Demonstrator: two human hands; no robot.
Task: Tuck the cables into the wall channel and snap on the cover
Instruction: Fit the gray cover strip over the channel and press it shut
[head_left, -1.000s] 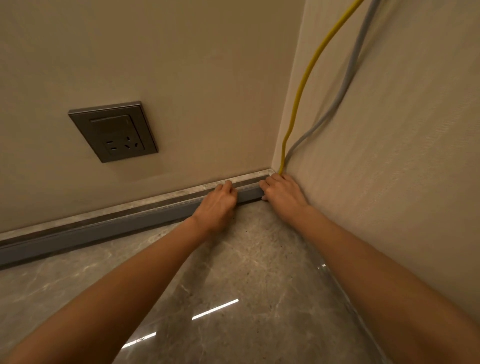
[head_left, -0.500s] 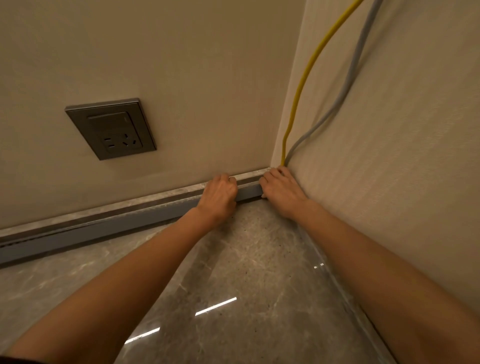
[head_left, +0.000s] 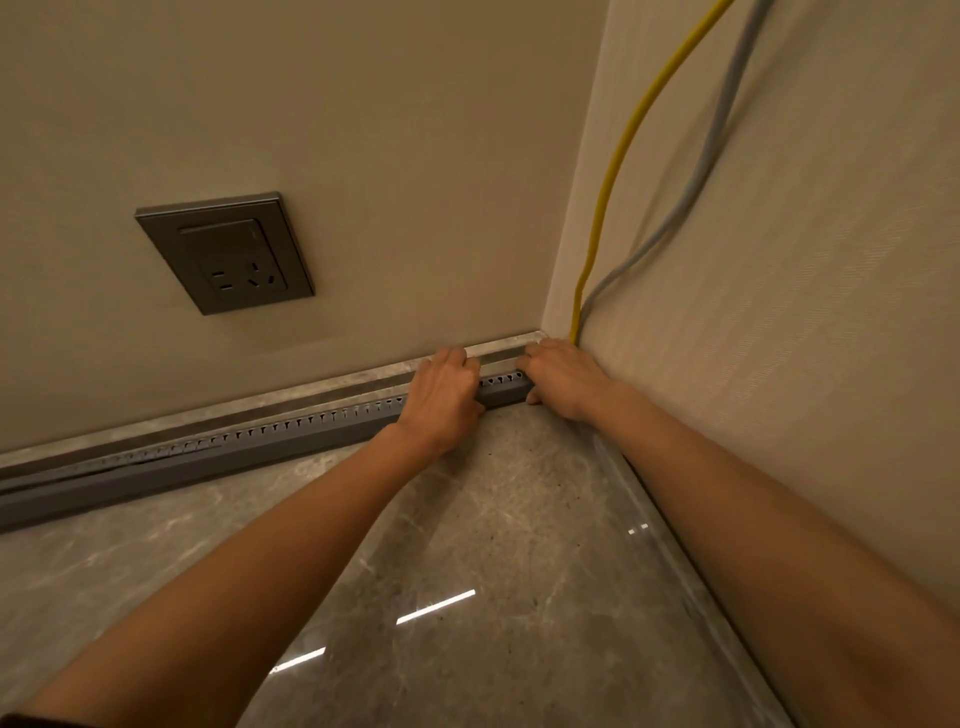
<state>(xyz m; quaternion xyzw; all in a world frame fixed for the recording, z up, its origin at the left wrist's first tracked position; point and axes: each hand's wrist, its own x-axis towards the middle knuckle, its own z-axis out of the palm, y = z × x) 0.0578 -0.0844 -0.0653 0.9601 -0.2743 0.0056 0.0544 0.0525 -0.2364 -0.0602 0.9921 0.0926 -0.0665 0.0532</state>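
Note:
A grey slotted cable channel (head_left: 291, 436) runs along the foot of the back wall on the floor, ending in the corner. My left hand (head_left: 441, 400) grips over the channel a little left of the corner. At the channel's corner end my right hand (head_left: 563, 376) holds it with the thumb underneath. A yellow cable (head_left: 618, 161) and a grey cable (head_left: 696, 176) come down the right wall and vanish behind my right hand at the corner. No separate cover is visible.
A dark grey wall socket (head_left: 226, 254) sits on the back wall above the channel. A marble skirting strip (head_left: 311, 387) runs behind the channel. The glossy marble floor (head_left: 467, 545) reflects ceiling lights.
Both hands stay on the channel's corner end. The view has shifted slightly, and the row of slots along the channel's top now shows more clearly.

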